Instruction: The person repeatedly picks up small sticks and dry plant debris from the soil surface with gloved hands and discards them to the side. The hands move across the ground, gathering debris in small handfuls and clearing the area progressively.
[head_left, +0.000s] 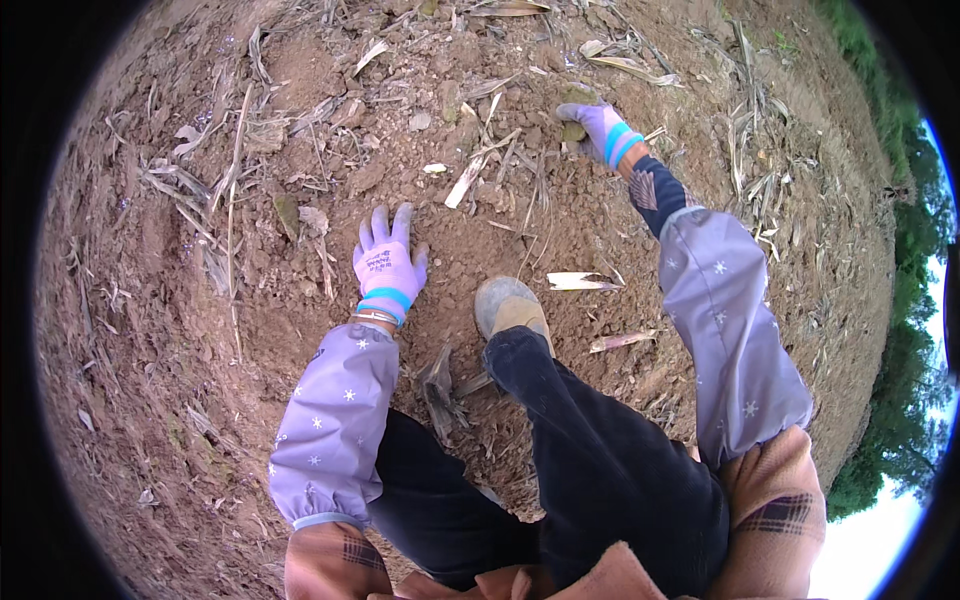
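My left hand (389, 259), in a lilac knit glove with a turquoise cuff band and printed writing, is palm down over the loose brown soil (450, 255), fingers spread and holding nothing. Farther out to the right, my right hand (596, 127) wears a matching glove and reaches down to the ground. Its fingers are bent beside olive-brown patches (576, 94) that look like clods or soiled glove tips. Whether anything is gripped there cannot be made out. Between the hands lies a pale strip of dry stalk (466, 180), apart from both.
My muddy boot (514, 304) stands on the soil below the hands. Dry stalks (234, 165), husks (630, 67) and a split pale stalk piece (581, 281) litter the ground. Green vegetation (892, 352) lines the right rim.
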